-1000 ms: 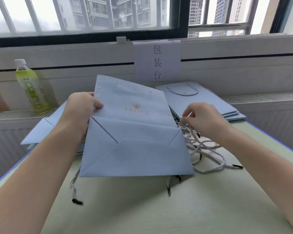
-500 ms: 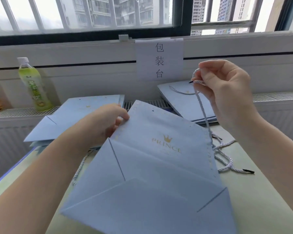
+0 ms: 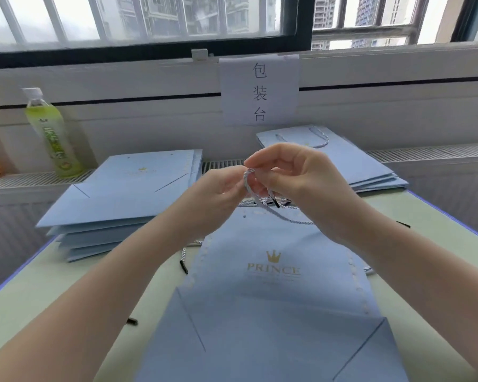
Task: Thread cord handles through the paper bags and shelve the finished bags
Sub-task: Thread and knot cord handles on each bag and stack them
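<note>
Table [image 3: 53, 293]; cord [image 3: 249, 186] between both hands' fingertips [image 3: 247, 164]

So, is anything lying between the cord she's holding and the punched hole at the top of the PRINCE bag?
Nothing visible. Both hands pinch the cord above the bag; the hole below shows uncovered, with only a slack run of cord lying right of it.

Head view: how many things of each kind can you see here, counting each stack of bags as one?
Bag stacks: 2, left stack and right stack
Single bag in front: 1
Green bottle: 1
Paper sign: 1
Held cord: 1
Total: 6, loose cords not counted
</note>
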`<state>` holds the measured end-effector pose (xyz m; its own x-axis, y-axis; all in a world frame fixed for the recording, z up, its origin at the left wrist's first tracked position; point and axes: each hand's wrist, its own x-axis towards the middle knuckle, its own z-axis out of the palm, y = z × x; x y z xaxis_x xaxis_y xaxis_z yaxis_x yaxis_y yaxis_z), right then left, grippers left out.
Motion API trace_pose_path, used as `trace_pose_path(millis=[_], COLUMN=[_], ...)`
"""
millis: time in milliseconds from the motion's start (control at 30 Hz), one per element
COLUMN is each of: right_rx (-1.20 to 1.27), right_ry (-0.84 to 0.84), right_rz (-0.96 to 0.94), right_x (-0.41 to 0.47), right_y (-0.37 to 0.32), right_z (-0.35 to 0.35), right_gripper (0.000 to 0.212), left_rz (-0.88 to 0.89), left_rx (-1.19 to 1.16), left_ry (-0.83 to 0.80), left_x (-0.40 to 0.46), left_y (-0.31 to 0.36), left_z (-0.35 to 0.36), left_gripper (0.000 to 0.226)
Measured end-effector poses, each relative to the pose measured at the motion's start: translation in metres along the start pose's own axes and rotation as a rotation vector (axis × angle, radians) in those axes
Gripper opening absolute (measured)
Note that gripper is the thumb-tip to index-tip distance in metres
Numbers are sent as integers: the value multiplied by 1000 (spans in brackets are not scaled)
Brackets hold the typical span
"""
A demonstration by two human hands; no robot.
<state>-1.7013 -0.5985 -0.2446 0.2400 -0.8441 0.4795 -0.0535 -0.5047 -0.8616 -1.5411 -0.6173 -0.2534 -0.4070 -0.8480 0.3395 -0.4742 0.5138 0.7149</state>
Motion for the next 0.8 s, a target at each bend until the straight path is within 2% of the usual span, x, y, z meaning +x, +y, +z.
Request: trace_pose_path(millis=[100, 167, 300, 400, 500, 600, 667, 700, 767, 800], right_rx=[-41, -53, -70, -64, 42, 50, -152, -351, -758, -838], right_ry=[83, 144, 274, 383, 466, 537, 529, 481, 327, 233], right_rz=[-48, -35, 53, 120, 207, 281, 288, 258, 136, 57], right_x=[4, 7, 12, 17, 21, 25, 26, 25, 21, 19], right_y=[0, 4, 16, 23, 32, 39, 46, 49, 54, 55], right_z=[-4, -9, -25, -38, -47, -50, -52, -52, -49, -45], right_gripper=[18, 21, 20, 16, 16, 23, 23, 22, 22, 23], left_rz=[-113, -144, -34, -39, -85, -107, -101, -91, -69, -58], left_rx=[-397, -571, -662, -676, -526, -148, 40, 88, 123, 130], left_ry=[-48, -60, -16, 54, 125, 192, 184, 171, 133, 111], left_x=[0, -2, -4, -1, 1, 3, 4, 3, 3, 3], left_y=[2, 4, 10, 11, 4, -11, -18, -19, -17, -15], left_z=[5, 3, -2, -3, -5, -4, -1, 1, 5, 7], left_gripper=[42, 45, 20, 28, 31, 29, 26, 24, 22, 22])
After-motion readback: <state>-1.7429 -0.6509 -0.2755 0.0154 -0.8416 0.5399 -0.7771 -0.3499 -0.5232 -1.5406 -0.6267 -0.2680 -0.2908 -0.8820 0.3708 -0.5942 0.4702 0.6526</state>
